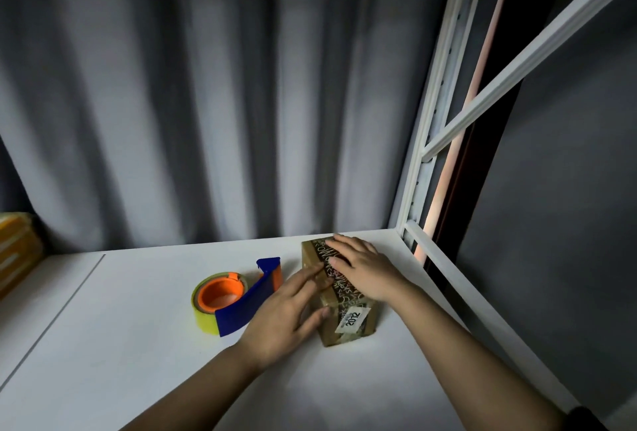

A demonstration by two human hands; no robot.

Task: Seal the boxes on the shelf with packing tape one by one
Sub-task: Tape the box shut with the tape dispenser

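Observation:
A small brown cardboard box [348,322] with a dark printed band and a white "2012" label lies on the white shelf [138,344]. My left hand [286,313] rests on its left side, fingers stretched flat over the top and thumb against the near end. Flat on the top toward the far end lies my right hand [362,267], its fingers straight and pressing down. A blue and orange tape dispenser [231,299] with a yellowish roll of tape lies on the shelf just left of the box, untouched.
A grey curtain [206,86] hangs behind the shelf. The white metal shelf upright and braces [427,141] rise at the right. Yellow-brown boxes [17,251] sit at the far left edge.

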